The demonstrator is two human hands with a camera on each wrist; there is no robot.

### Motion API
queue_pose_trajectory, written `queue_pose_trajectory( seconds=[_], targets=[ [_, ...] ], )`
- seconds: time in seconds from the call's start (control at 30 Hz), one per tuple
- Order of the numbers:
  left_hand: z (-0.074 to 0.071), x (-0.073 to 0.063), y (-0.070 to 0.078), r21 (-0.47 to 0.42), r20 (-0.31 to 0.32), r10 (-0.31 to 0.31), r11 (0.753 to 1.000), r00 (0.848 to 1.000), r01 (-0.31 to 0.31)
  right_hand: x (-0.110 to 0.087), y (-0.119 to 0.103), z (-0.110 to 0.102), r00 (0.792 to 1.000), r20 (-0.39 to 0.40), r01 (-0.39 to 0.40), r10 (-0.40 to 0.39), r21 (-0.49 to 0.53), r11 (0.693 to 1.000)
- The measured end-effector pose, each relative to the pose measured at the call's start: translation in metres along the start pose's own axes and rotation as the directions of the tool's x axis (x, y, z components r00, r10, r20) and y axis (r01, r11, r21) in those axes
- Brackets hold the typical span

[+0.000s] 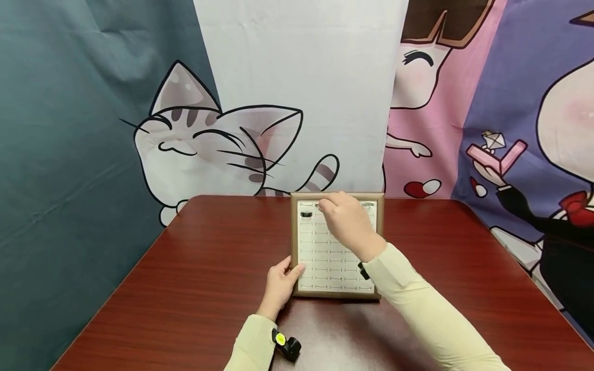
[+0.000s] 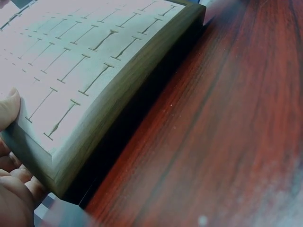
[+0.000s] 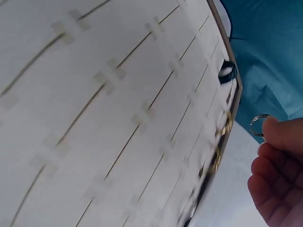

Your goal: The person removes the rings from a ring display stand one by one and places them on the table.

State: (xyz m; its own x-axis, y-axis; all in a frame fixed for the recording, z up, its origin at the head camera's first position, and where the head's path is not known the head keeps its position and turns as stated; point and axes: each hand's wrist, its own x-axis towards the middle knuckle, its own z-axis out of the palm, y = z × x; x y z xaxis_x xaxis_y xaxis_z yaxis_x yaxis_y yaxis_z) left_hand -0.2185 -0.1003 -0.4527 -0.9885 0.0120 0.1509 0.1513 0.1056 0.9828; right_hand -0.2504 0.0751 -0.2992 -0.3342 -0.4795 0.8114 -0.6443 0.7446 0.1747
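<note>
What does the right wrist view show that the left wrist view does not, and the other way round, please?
Only the right wrist view: the right hand pinching a thin patterned ring beside the panel, plus a dark ring and some gold-coloured rings along the panel's edge.

Only the left wrist view: the left hand gripping a corner, thumb on the front, and the reddish wood-grain table.

Both: the slotted white panel and its frame.

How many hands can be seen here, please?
2: the left hand holds the ring board by its left edge; the right hand pinches a ring near the board's top.
</note>
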Motion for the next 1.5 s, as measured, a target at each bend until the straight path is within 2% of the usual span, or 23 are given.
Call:
queue_pose_trajectory(
  seconds=[0.03, 0.2, 0.3, 0.43, 0.53, 0.57, 0.63, 0.8, 0.9, 1.03, 1.2, 1.27, 1.4, 1.5],
  targets=[
    [0.000, 0.001, -0.001, 0.008, -0.003, 0.004, 1.000, 1.000, -0.003, -0.004, 0.002, -0.004, 1.000, -0.005, -0.007, 0.007, -0.009, 1.000],
    [-0.001, -0.006, 0.021, 0.020, -0.007, -0.010, 1.000, 1.000, 0.010, -0.028, 0.015, -0.023, 0.999, -0.024, -0.047, 0.046, -0.061, 0.997],
    [-0.002, -0.008, 0.027, 0.026, -0.006, -0.015, 1.000, 1.000, 0.015, -0.043, 0.022, -0.034, 0.997, -0.016, -0.078, 0.077, -0.064, 0.995],
    [-0.003, -0.007, 0.029, 0.037, -0.012, -0.009, 0.999, 1.000, 0.010, -0.064, 0.029, -0.045, 0.988, 0.032, -0.148, 0.151, -0.087, 0.985],
    [-0.003, -0.007, 0.029, 0.046, -0.017, -0.001, 0.999, 1.000, 0.002, -0.083, 0.035, -0.052, 0.966, 0.107, -0.225, 0.237, -0.111, 0.968],
    [-0.003, -0.007, 0.029, 0.046, -0.021, -0.003, 0.999, 1.000, 0.004, -0.090, 0.037, -0.053, 0.951, 0.146, -0.257, 0.273, -0.121, 0.959],
    [-0.003, -0.007, 0.029, 0.050, -0.030, -0.001, 0.999, 1.000, 0.002, -0.103, 0.044, -0.055, 0.903, 0.244, -0.327, 0.354, -0.145, 0.934],
    [-0.003, -0.008, 0.031, 0.056, -0.045, 0.003, 0.998, 0.999, 0.000, -0.139, 0.066, -0.053, 0.731, 0.477, -0.441, 0.488, -0.217, 0.871],
    [-0.002, -0.008, 0.031, 0.053, -0.041, 0.000, 0.999, 0.999, 0.002, -0.159, 0.076, -0.049, 0.663, 0.548, -0.472, 0.510, -0.222, 0.853],
    [-0.001, -0.007, 0.030, 0.051, -0.043, -0.004, 0.999, 0.999, 0.007, -0.178, 0.083, -0.042, 0.616, 0.600, -0.493, 0.511, -0.212, 0.844],
    [0.000, -0.006, 0.029, 0.051, -0.041, -0.007, 0.999, 0.999, 0.009, -0.189, 0.087, -0.037, 0.565, 0.658, -0.495, 0.498, -0.213, 0.842],
    [0.000, -0.006, 0.028, 0.051, -0.038, -0.009, 0.999, 0.999, 0.011, -0.191, 0.087, -0.036, 0.554, 0.666, -0.496, 0.499, -0.218, 0.841],
    [0.001, -0.007, 0.027, 0.053, -0.034, -0.012, 0.999, 0.999, 0.014, -0.195, 0.088, -0.037, 0.552, 0.661, -0.497, 0.509, -0.230, 0.837],
    [0.002, -0.008, 0.027, 0.050, -0.031, -0.017, 0.999, 0.999, 0.019, -0.198, 0.088, -0.037, 0.540, 0.665, -0.502, 0.515, -0.237, 0.832]
  ],
)
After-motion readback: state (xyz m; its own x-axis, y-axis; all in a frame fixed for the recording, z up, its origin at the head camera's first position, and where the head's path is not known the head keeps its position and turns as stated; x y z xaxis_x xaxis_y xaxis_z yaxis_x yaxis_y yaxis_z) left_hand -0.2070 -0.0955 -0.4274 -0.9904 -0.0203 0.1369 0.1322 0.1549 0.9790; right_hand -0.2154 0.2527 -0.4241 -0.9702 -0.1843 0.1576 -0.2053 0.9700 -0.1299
